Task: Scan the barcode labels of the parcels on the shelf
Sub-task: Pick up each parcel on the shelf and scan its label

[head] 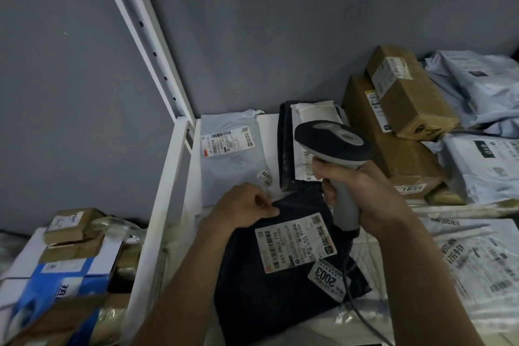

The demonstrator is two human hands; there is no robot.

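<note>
While left hand (247, 206) pinches dark parcel (269, 289) – white barcode label (295, 241), 2003 tag – right hand (362, 191) grips scanner (332, 140)

Dark flat parcel (269, 289) on white shelf (168, 177), barcode label (295, 241) face-up.

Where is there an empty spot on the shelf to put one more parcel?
Only small gaps: a white strip of shelf between the pale grey mailer and the black-edged parcel. The right side is crowded with stacked cardboard boxes and grey bags. The front holds the dark parcel, gripped by the left hand; the right hand holds the scanner.
</note>
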